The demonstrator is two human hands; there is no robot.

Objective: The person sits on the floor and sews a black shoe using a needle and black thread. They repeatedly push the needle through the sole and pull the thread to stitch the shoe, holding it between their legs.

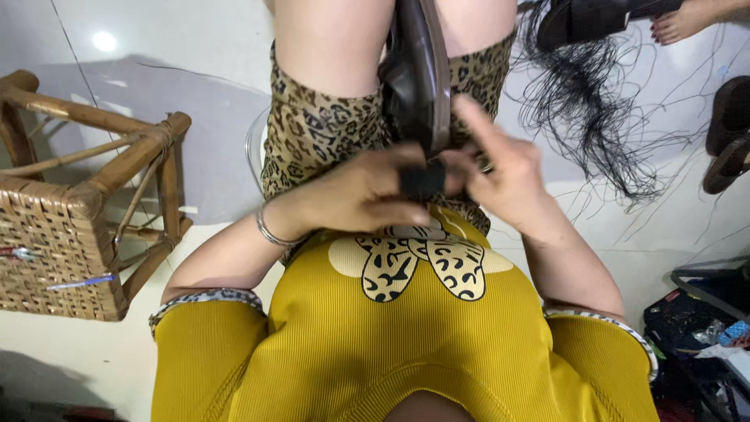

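Both hands meet at the centre of the frame, over the lap. The left hand point(367, 191) is curled, its thumb and fingers pinching a small black piece point(423, 180); the right hand point(500, 168) touches the same piece from the right with its lower fingers bent, while its forefinger sticks out straight toward the upper left. The black piece sits at the lower end of a dark brown shoe point(418, 74), which stands on edge between the knees and runs up to the top edge of the frame. A thin metal bangle point(269, 230) rings the left wrist.

Room to move is narrow at the centre: the knees flank the shoe, and the yellow top point(406, 344) fills the lower middle of the frame just below the hands. To the left of the left forearm there is open floor before the wicker stool point(58, 250), which stands at the left edge, well apart from the hands. To the right, a tangle of black threads point(582, 109) spreads over the floor in the upper right, near the right hand but not touching it. Beyond it, another person's foot point(687, 19) in a black sandal shows at the top right corner, and dark sandals point(730, 137) lie at the right edge. A cluttered dark rack point(703, 328) fills the lower right corner.

The floor point(156, 47) is glossy white tile with a lamp glare in the upper left.
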